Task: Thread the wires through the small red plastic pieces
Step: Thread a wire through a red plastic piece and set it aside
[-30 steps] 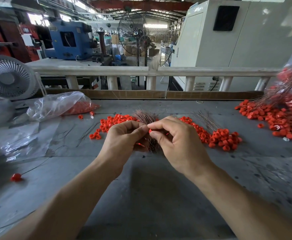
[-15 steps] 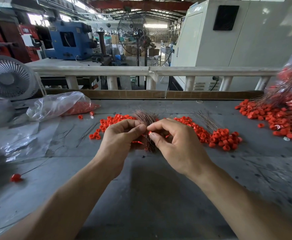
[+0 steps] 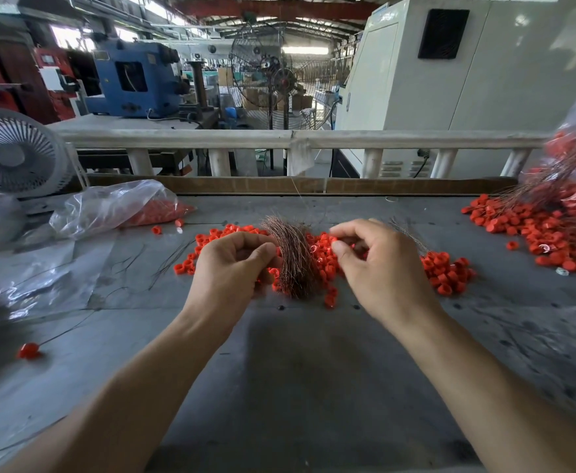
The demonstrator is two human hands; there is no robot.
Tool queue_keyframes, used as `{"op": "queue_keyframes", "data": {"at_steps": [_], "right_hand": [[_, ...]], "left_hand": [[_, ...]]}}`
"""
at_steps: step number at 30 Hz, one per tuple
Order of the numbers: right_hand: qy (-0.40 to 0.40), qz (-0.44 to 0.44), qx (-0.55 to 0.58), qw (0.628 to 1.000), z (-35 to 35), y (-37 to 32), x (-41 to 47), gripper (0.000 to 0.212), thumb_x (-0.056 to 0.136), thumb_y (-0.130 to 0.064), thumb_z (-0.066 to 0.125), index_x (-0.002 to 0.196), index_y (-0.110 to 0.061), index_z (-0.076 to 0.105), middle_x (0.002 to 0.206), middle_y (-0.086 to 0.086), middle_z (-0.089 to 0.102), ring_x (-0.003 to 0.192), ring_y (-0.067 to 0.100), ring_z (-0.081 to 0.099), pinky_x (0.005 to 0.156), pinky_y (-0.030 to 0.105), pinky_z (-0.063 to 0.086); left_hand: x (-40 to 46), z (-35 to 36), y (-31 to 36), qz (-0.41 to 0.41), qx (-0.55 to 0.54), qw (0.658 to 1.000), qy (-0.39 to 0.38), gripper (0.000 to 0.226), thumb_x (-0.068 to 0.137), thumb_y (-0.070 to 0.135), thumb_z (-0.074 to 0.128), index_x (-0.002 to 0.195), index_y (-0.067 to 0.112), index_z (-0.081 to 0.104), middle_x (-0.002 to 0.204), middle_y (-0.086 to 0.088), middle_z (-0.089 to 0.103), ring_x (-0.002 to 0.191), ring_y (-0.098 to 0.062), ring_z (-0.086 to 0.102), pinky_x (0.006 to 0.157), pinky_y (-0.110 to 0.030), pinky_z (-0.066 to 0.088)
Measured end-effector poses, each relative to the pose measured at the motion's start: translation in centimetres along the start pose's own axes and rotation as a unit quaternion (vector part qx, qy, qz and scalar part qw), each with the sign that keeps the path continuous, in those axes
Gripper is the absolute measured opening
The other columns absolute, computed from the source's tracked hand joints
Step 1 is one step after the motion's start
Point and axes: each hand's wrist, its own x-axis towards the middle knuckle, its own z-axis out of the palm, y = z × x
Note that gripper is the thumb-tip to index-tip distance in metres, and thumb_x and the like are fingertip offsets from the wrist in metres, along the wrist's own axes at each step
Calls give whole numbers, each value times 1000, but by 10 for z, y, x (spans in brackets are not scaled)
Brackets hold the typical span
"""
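A loose heap of small red plastic pieces (image 3: 443, 271) lies across the middle of the grey table (image 3: 300, 370). On it rests a bundle of thin copper wires (image 3: 295, 257). My left hand (image 3: 232, 268) is just left of the bundle, fingers curled, thumb pressed to forefinger as if pinching a thin wire. To the right of the bundle, my right hand (image 3: 382, 268) pinches thumb and forefinger over the heap, seemingly on one red piece that its fingers mostly hide. A single fine wire (image 3: 296, 189) rises beyond the bundle.
A bigger heap of wired red pieces (image 3: 552, 230) spills from a bag at the right. At the left are a clear bag of red pieces (image 3: 126, 206), plastic sheeting, a small fan (image 3: 13, 155) and one wired piece (image 3: 28, 350). A wooden ledge (image 3: 279, 186) bounds the table's far edge.
My hands, which were pinched together over the wire bundle, have drawn apart. The left has gone left and the right has gone right, uncovering the bundle.
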Motion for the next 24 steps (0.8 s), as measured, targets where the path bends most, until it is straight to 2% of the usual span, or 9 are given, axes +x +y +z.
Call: {"op": "queue_keyframes", "data": {"at_steps": [4,8,14,18,21,24], "right_hand": [[46,84,-102,990,-19,26,13,14,92,-19,68,103,-23,76,100,-1,73,89,20,68,81,29,53],[53,190,-175,965,-39,48,21,16,92,-24,65,104,-23,76,105,2,76,96,32,71,85,39,56],[4,268,-236,934,-57,66,23,20,86,-21,61,98,-26,76,89,7,76,88,34,71,87,40,56],[-9,290,-264,920,-62,69,25,17,82,-19,67,94,-28,76,93,7,76,99,34,68,91,40,53],[-29,304,-279,910,-63,71,26,17,78,-18,66,90,-26,75,86,6,75,97,32,68,94,41,52],[-9,239,-300,923,-61,70,25,17,82,-20,67,97,-23,76,100,9,74,99,35,67,94,42,52]], "left_hand": [[2,-4,0,7,15,1000,12,15,98,5,64,93,12,75,72,-3,75,53,-8,62,47,-21,50],[2,-4,-1,10,25,1000,12,16,97,3,64,91,12,75,70,-1,74,52,-6,61,46,-18,48],[4,-5,-3,15,62,998,23,20,96,5,65,86,18,75,71,0,75,52,-6,62,46,-20,49],[6,-8,-4,14,90,995,35,21,95,7,65,84,20,76,72,-1,75,52,-6,61,46,-20,47],[7,-10,-4,13,114,992,46,19,94,9,66,84,21,76,73,0,75,52,-7,60,47,-22,47],[8,-12,-4,14,151,987,53,19,92,10,68,81,23,75,74,1,75,56,-10,60,56,-30,53]]}}
